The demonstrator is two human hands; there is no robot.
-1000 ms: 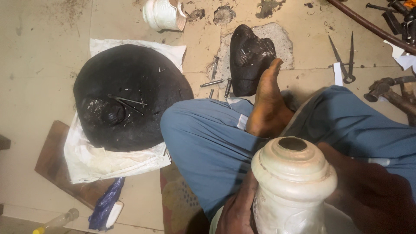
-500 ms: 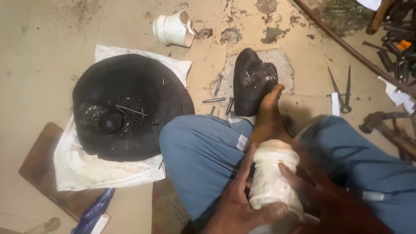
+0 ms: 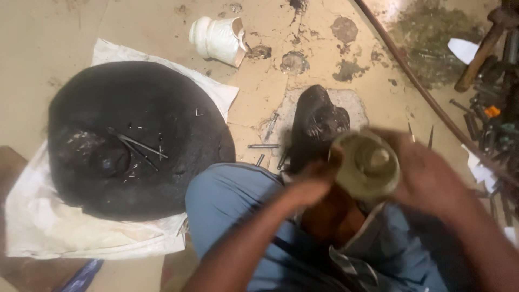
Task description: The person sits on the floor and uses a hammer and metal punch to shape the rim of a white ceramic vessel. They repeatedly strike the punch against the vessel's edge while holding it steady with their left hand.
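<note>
Hands grip a pale ribbed vessel (image 3: pixel 367 166) from both sides, left hand (image 3: pixel 309 184) at its 9 o'clock, right hand (image 3: pixel 428 174) at 3 o'clock, above the lap. Black mound (image 3: pixel 135 138) lies on white cloth (image 3: pixel 65 227) at 9 o'clock on the floor; a second white vessel (image 3: pixel 219 39) lies at 11 o'clock.

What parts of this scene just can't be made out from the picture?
- Round pale vessel, head view: motion blur hides its surface and shape.
- Left hand and right hand: blurred, so each grip on the vessel is unclear.
- Tool pile: cut off by the right edge, dark, single tools hard to tell.
- Thin metal pieces on the black mound: too small to identify.
</note>
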